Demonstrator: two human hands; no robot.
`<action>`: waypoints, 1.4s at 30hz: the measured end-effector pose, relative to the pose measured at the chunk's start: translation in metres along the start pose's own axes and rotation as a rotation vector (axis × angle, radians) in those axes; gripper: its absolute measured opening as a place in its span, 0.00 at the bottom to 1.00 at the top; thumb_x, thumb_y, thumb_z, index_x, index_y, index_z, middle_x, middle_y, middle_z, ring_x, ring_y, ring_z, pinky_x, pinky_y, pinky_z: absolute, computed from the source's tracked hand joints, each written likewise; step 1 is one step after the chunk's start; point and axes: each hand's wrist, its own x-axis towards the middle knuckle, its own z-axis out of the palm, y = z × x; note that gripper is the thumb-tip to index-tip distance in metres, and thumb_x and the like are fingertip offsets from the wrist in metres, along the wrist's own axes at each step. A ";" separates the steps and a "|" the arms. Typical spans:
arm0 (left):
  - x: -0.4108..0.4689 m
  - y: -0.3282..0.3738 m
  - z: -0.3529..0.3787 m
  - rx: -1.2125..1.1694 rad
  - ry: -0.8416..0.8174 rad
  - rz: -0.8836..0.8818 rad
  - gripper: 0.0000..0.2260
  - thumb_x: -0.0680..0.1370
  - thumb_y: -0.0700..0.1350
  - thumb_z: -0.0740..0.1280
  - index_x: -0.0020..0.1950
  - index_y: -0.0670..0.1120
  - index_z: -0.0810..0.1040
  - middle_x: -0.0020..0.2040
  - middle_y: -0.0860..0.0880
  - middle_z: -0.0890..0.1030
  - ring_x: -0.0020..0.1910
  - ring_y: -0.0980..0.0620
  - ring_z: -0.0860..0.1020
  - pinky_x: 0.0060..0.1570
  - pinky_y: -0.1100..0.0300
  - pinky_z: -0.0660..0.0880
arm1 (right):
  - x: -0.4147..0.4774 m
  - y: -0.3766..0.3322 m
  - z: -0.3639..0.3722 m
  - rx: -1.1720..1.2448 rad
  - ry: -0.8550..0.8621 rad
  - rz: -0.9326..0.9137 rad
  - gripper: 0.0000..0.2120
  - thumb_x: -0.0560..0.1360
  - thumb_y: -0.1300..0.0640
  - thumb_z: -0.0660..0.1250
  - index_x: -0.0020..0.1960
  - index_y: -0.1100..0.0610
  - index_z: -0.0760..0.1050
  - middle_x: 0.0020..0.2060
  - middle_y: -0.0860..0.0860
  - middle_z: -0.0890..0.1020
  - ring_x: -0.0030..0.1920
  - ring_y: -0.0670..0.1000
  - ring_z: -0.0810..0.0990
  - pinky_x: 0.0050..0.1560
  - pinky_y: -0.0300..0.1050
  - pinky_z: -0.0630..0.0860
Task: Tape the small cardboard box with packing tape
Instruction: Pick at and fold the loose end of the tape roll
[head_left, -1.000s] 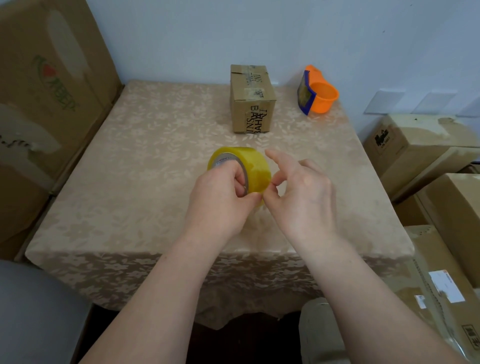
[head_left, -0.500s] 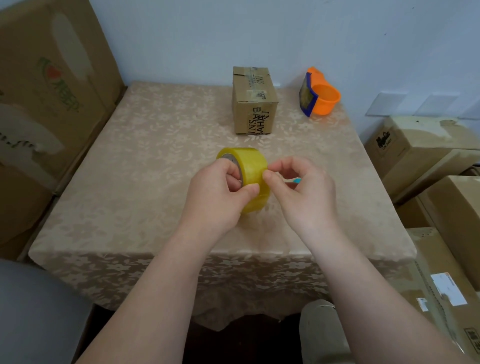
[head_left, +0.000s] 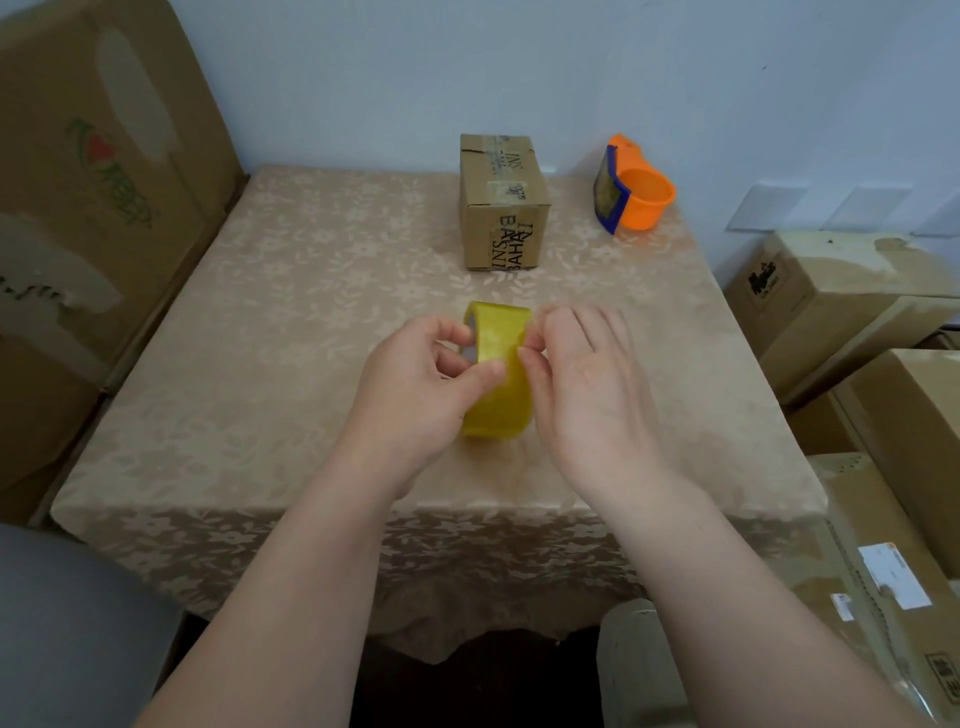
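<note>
A yellow roll of packing tape (head_left: 498, 374) is held above the middle of the table. My left hand (head_left: 421, 395) grips it, thumb on the outer face and fingers through the core. My right hand (head_left: 587, 384) touches the roll's right edge with thumb and fingertips, its other fingers spread. The small cardboard box (head_left: 503, 200) stands upright near the table's far edge, with black lettering on its front and old tape strips on top. Neither hand touches it.
The table (head_left: 270, 322) wears a beige floral cloth. An orange tape dispenser (head_left: 631, 189) sits right of the small box. Big cartons lean at the left (head_left: 88, 218) and are stacked at the right (head_left: 852, 301). A grey seat (head_left: 67, 639) is at lower left.
Both hands turned the roll so its outer face now points toward me. My right hand's fingers shifted along the roll's edge and spread out. The view tilted slightly.
</note>
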 end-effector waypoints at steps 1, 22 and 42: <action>-0.001 0.001 -0.001 0.000 0.000 0.011 0.12 0.71 0.42 0.72 0.48 0.53 0.73 0.35 0.47 0.78 0.35 0.50 0.76 0.44 0.46 0.76 | -0.001 -0.001 0.000 -0.014 0.026 -0.025 0.04 0.74 0.59 0.62 0.42 0.60 0.72 0.40 0.56 0.78 0.45 0.55 0.70 0.41 0.47 0.66; -0.002 0.006 -0.006 0.584 -0.008 0.274 0.32 0.65 0.51 0.76 0.67 0.58 0.70 0.74 0.54 0.64 0.73 0.49 0.59 0.69 0.59 0.53 | 0.003 -0.004 -0.004 0.191 0.113 0.164 0.05 0.70 0.57 0.70 0.41 0.57 0.83 0.39 0.51 0.78 0.43 0.55 0.76 0.41 0.43 0.70; 0.006 -0.004 -0.014 0.469 0.031 0.432 0.21 0.66 0.47 0.76 0.58 0.54 0.80 0.60 0.60 0.74 0.68 0.54 0.64 0.66 0.62 0.57 | 0.005 0.006 0.000 0.472 -0.069 0.179 0.02 0.71 0.55 0.69 0.40 0.50 0.79 0.49 0.43 0.79 0.55 0.49 0.76 0.59 0.37 0.67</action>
